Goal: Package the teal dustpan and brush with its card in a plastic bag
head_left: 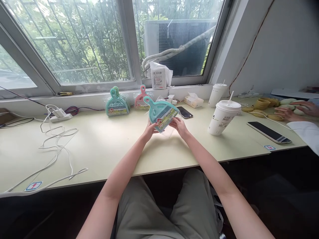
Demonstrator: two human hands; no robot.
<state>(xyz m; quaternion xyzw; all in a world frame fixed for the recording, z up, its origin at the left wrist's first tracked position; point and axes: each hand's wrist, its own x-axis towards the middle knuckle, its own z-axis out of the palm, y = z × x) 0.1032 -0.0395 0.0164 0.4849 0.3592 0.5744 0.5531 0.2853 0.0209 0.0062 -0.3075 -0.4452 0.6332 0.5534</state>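
A: What do the 2 hands hold?
B: The left hand [150, 128] and right hand [179, 126] each have a closed grip on a teal dustpan [160, 113] in clear wrap, lifted just above the table [104, 146].
A: And nearby?
B: More dustpans [117, 105] lean by the window, a cup [222, 116] stands to the right, near a phone [184, 112].

A stack of teal dustpans [117, 105] leans by the window beside a pink one [141, 98] — all on the pale table [99, 146]. Two lidded cups [222, 116] stand right, near a phone [269, 132]; white cables [56, 139] sprawl left.
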